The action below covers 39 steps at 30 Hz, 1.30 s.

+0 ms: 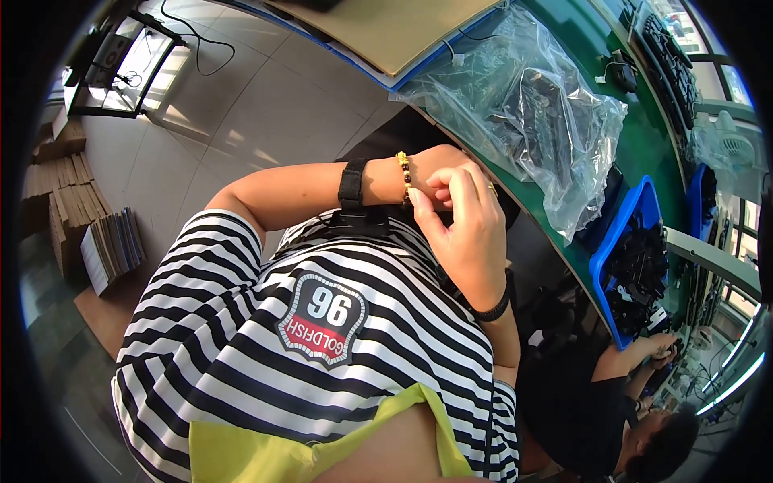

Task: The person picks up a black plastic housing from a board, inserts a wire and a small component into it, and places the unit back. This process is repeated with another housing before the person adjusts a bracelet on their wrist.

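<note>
My left forearm crosses in front of my striped shirt, with a black strap (351, 187) and a beaded bracelet (405, 171) on it. The back of my left hand (437, 159) shows beside the table edge; its fingers are hidden behind my right hand. Over the left wrist lies my right hand (471, 233), fingers curled and thumb tip against or right beside the bracelet. Whether anything is pinched there cannot be made out. A dark band (493, 309) circles my right wrist.
A green table (519, 193) at the right carries crumpled clear plastic bags (539, 113) and a cardboard sheet (378, 28). Farther right are a blue bin (600, 262) of black parts and a co-worker (580, 394). Stacked cardboard (80, 197) and a black-framed stand (149, 68) are at left.
</note>
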Available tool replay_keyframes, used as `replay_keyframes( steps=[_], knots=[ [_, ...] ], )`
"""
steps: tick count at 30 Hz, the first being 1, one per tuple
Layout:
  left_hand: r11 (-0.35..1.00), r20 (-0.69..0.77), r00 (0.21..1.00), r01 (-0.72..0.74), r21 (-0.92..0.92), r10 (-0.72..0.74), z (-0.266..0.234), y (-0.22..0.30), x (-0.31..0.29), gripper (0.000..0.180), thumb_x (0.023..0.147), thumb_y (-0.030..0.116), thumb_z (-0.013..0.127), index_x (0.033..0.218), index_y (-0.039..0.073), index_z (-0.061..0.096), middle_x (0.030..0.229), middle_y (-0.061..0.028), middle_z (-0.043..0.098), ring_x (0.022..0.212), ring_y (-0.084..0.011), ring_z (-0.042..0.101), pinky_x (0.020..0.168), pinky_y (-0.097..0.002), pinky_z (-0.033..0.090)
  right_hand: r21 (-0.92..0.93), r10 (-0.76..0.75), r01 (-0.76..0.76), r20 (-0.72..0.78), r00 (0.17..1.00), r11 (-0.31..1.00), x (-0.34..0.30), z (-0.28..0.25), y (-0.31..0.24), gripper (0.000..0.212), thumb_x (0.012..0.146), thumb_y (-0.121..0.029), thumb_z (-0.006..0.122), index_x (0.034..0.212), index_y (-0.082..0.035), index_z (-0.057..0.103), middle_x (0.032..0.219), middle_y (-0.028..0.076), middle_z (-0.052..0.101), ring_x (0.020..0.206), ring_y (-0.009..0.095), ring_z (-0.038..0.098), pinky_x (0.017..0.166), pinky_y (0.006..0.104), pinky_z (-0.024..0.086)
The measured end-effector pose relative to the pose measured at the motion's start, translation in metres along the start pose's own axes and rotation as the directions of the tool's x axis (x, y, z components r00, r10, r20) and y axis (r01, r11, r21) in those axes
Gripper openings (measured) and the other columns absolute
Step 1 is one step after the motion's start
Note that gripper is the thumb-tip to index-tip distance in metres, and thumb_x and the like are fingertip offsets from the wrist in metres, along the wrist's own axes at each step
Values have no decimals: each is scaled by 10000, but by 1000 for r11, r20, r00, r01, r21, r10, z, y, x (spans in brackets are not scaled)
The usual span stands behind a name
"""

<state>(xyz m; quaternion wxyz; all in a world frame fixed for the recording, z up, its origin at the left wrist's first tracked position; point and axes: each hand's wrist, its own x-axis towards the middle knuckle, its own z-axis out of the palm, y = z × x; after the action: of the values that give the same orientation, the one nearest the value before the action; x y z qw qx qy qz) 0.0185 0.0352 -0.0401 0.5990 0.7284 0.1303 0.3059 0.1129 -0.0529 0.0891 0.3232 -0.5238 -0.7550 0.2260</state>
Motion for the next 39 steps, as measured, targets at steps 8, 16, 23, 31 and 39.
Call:
replay_keyframes(
  steps=[8, 16, 23, 31, 39],
  knots=[
    [930, 468, 818, 204, 306, -334, -86, 142, -21, 373, 961, 357, 644, 1078, 2, 645, 899, -117, 710, 863, -237, 695, 731, -355, 544, -24, 14, -17, -126, 992, 1000, -13, -51, 6, 118, 887, -15, 682, 976, 13, 611, 894, 100, 598, 742, 203, 598, 661, 289, 497],
    [964, -360, 895, 253, -81, -264, -135, 189, 0, 346, 1048, 341, 521, 1016, 14, 634, 838, -34, 655, 763, -119, 646, 702, -261, 541, 104, 68, -50, -176, 982, 993, -30, -62, 11, 75, 907, 22, 644, 980, 21, 628, 848, 94, 612, 720, 172, 592, 646, 262, 472],
    [883, -445, 881, -72, -463, -162, -87, 163, 70, 293, 1023, 303, 555, 1008, 21, 633, 814, -44, 641, 712, -139, 619, 672, -293, 535, 73, -251, 268, -190, 949, 961, 33, -33, -23, 167, 871, 3, 709, 1016, 3, 626, 909, 95, 612, 698, 176, 586, 631, 283, 478],
    [845, -458, 873, -112, -523, -168, -62, 155, 99, 266, 998, 256, 584, 992, -9, 606, 775, -84, 665, 666, -163, 648, 623, -305, 554, -192, -364, 321, -259, 895, 927, 47, -24, -6, 214, 828, -12, 756, 975, -10, 600, 863, 80, 578, 626, 183, 559, 570, 303, 471],
    [995, -396, 918, -45, -93, 5, -48, 151, 99, 290, 996, 255, 582, 966, -29, 631, 746, -62, 666, 622, -106, 607, 576, -260, 503, 7, -240, 253, -287, 927, 967, 43, -39, -10, 231, 819, -33, 755, 948, -19, 564, 842, 91, 577, 566, 208, 571, 540, 328, 476]
  ],
)
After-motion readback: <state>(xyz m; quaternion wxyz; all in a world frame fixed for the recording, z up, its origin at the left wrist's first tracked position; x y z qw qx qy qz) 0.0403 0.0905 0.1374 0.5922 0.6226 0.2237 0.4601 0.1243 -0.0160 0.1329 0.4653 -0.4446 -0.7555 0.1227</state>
